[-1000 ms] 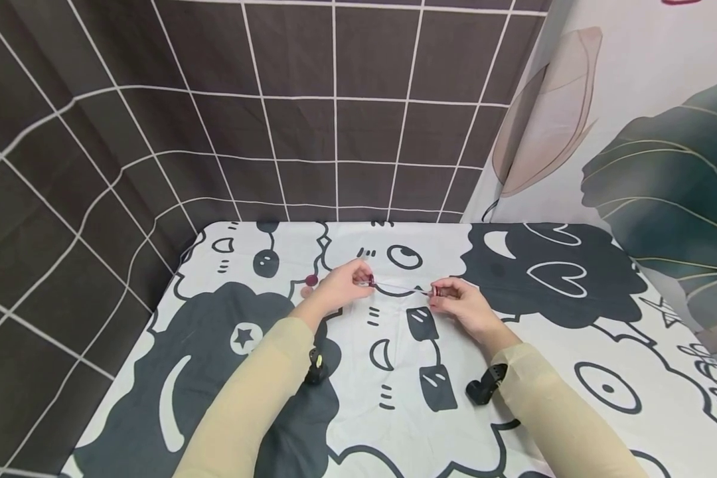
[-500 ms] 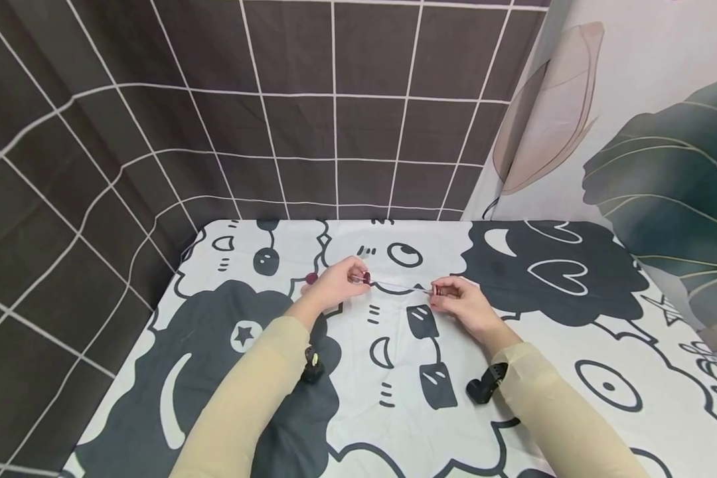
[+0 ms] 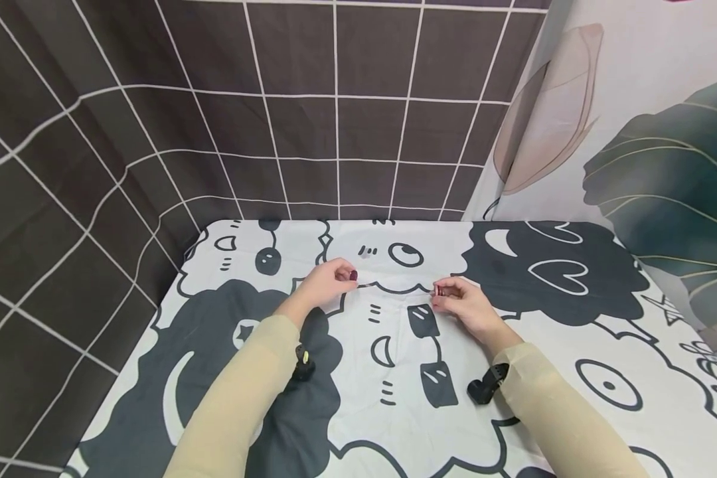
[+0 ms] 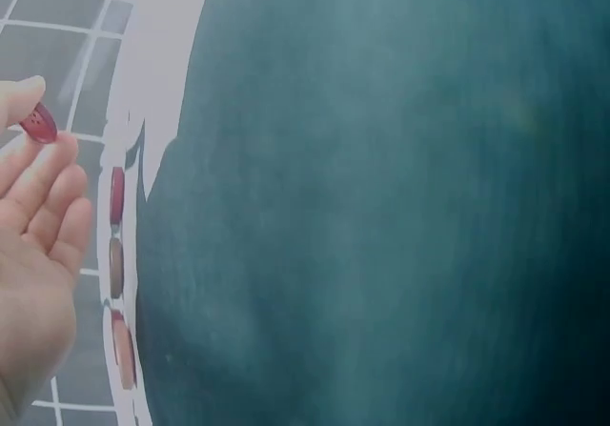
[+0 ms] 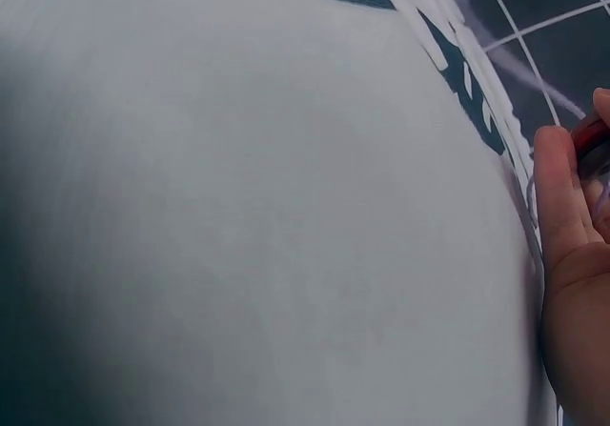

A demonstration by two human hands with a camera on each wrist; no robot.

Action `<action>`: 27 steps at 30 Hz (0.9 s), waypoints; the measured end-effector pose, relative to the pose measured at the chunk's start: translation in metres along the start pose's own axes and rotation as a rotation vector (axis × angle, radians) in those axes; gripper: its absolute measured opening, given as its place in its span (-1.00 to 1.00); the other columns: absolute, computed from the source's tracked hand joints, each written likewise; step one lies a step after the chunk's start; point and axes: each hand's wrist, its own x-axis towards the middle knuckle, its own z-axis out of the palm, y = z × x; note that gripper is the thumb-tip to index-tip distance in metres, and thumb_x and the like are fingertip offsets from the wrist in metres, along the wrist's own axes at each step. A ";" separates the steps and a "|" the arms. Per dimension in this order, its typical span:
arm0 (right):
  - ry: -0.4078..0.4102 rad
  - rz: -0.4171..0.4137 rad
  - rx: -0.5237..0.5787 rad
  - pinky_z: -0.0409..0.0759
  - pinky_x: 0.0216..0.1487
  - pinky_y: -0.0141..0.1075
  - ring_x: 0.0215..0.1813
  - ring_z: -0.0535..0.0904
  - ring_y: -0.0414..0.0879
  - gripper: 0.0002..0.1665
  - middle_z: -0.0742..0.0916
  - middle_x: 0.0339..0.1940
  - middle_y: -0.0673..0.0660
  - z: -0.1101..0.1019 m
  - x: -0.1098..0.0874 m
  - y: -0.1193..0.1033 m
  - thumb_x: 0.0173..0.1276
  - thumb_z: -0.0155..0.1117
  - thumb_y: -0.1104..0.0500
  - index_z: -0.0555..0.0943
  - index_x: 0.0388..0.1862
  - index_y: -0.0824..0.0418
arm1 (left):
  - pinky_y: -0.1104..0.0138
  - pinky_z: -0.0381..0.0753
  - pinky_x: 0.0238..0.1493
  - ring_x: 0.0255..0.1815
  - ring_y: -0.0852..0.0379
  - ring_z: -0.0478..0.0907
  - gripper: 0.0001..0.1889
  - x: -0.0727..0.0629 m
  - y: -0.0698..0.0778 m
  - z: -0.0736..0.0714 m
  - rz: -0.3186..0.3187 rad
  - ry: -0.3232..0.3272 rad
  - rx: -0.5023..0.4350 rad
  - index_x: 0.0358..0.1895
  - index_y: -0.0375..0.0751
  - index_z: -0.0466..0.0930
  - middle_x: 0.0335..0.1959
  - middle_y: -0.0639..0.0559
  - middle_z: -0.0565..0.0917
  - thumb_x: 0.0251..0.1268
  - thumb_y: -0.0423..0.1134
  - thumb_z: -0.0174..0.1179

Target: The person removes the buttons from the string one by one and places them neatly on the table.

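My left hand [image 3: 325,284] pinches a dark red button [image 4: 39,124] between thumb and fingertips, its small holes visible in the left wrist view. Just right of it, in the head view, my right hand [image 3: 463,307] holds a red disc, likely another button [image 3: 437,290], between thumb and fingers. A thin pale thread [image 5: 545,83] runs out from the right fingertips in the right wrist view. Both hands are over the sheep-print cloth [image 3: 406,425], a short gap apart. Part of the right hand's piece is cut off by that wrist frame's edge.
In the left wrist view, a red disc [image 4: 117,195], a brownish disc [image 4: 116,266] and a pinkish disc [image 4: 125,355] lie on the cloth beside the left hand. A dark grid curtain [image 3: 299,126] stands behind and to the left; a leaf-print curtain [image 3: 675,166] hangs at right.
My left hand has moved left with its dark red button, widening the gap to the right hand, and now covers the loose discs in the head view. The right hand stays nearly still.
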 end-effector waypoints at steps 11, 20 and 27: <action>-0.008 -0.010 0.018 0.62 -0.17 -0.29 -0.21 0.63 -0.20 -0.52 0.64 -0.20 0.16 -0.003 -0.002 0.001 0.19 0.23 0.45 0.35 0.06 0.61 | 0.21 0.47 -0.02 -0.14 0.09 0.52 -0.67 0.000 -0.015 -0.011 0.010 0.027 0.035 -0.03 -0.16 0.59 -0.22 0.02 0.62 0.14 -0.16 0.30; -0.012 0.010 0.019 0.62 -0.16 -0.31 -0.22 0.62 -0.21 -0.50 0.63 -0.21 0.11 -0.002 -0.003 -0.001 0.18 0.25 0.44 0.35 0.08 0.58 | 0.25 0.44 -0.14 -0.21 0.06 0.48 -0.67 -0.009 -0.022 -0.027 -0.019 0.062 0.045 -0.09 -0.22 0.58 -0.28 -0.01 0.58 0.11 -0.15 0.33; -0.014 0.012 0.007 0.62 -0.16 -0.32 -0.21 0.61 -0.21 -0.49 0.63 -0.21 0.08 -0.002 -0.003 -0.001 0.19 0.25 0.42 0.35 0.09 0.58 | 0.24 0.43 -0.17 -0.29 0.05 0.44 -0.71 -0.015 -0.024 -0.032 0.030 0.053 0.087 -0.15 -0.26 0.60 -0.36 -0.01 0.52 0.07 -0.22 0.34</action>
